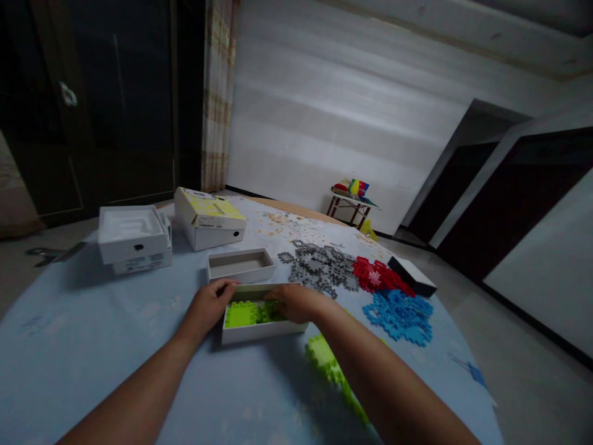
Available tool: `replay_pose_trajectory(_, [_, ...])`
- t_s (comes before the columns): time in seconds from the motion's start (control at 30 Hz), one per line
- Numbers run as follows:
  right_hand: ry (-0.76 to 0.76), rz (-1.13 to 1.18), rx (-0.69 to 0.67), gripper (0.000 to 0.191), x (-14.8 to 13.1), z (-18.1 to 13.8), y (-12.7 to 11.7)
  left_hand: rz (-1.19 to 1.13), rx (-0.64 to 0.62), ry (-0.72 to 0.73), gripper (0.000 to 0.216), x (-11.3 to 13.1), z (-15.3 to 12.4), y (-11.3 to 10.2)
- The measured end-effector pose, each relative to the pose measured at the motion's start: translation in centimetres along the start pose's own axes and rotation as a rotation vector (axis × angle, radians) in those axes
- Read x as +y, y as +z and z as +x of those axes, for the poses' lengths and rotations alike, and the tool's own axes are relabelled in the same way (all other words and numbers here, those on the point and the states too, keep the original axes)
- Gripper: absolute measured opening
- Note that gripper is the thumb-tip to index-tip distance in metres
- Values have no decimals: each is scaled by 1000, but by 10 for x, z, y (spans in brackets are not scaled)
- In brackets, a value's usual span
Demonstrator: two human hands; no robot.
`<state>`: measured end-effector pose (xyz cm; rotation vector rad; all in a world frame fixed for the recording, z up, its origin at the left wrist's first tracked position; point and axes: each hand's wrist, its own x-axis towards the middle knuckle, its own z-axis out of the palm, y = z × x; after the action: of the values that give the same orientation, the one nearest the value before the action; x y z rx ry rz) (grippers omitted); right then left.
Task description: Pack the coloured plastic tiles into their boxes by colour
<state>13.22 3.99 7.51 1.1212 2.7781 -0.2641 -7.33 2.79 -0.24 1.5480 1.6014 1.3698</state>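
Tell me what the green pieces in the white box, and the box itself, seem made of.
Green pieces: probably plastic, perhaps foam, going by the bright, even colour and repeated notched edges; blur leaves the gloss open. White box: likely rigid cardboard with a smooth, plain finish, going by its thin, straight walls.

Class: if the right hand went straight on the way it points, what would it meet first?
Most likely the green pieces inside the white box: the fingers of the right hand point down towards them, though any remaining gap is unclear.
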Motion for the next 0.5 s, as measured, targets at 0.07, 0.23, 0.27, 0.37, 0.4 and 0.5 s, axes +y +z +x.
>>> replay_pose_trajectory(0.07, [-2,43,38,45,3,-2,2,2,0,0,36,1,0,0])
replay_pose_trajectory(0.23, [90,33,50,44,3,-6,0,3,1,3,36,2,0,0])
replay_pose_trajectory(0.27, [105,26,44,44,2,-6,-1,3,1,1,37,1,1,0])
replay_pose_trajectory(0.37, [104,35,36,45,-1,-7,-1,4,-1,-2,37,0,1,0])
replay_pose_trajectory(0.4, [100,46,35,46,-2,-8,-1,5,-1,-3,37,-1,1,0])
replay_pose_trajectory(0.5, [95,73,28,47,-6,-7,0,7,1,-2,37,-1,2,0])
